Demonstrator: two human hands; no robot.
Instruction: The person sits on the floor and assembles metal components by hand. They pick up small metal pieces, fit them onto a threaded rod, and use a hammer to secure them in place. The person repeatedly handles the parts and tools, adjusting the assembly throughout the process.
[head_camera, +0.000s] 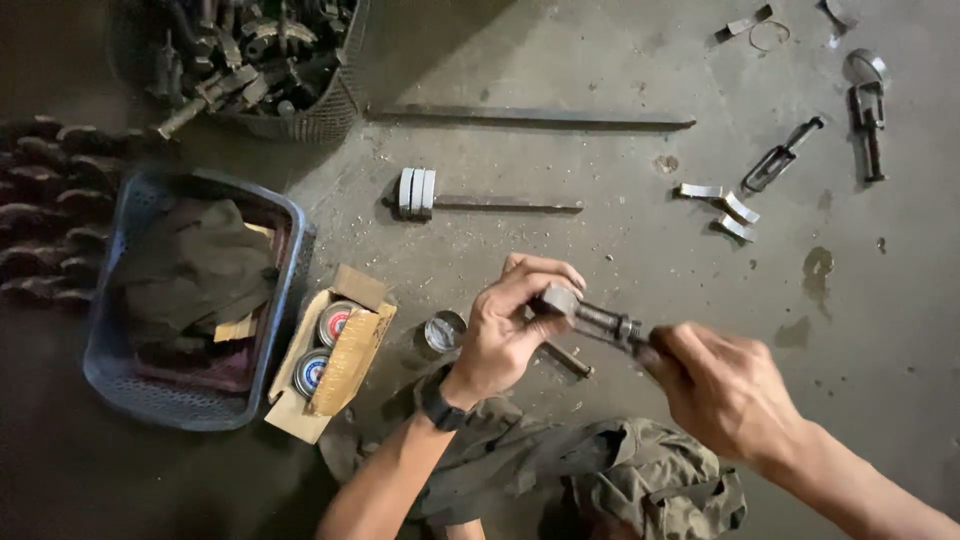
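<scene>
My left hand (505, 325) pinches the square head end of a dark greasy metal bolt (598, 319), fingers curled around it. My right hand (722, 388) grips the other end of the same bolt, which carries nuts along its threaded shank. The bolt is held in the air over the grey concrete floor (620, 240), above my lap in olive trousers (610, 470). A black watch sits on my left wrist. A short dark pin (567, 360) lies on the floor just under the hands.
A small open tin (444, 331) stands left of my left hand. A cardboard box (330, 355) with round tins, a blue basket (190, 300) of rags, a wire basket (260, 60) of metal parts, long rods (530, 118), stacked plates (417, 192) and loose brackets (725, 205) surround me.
</scene>
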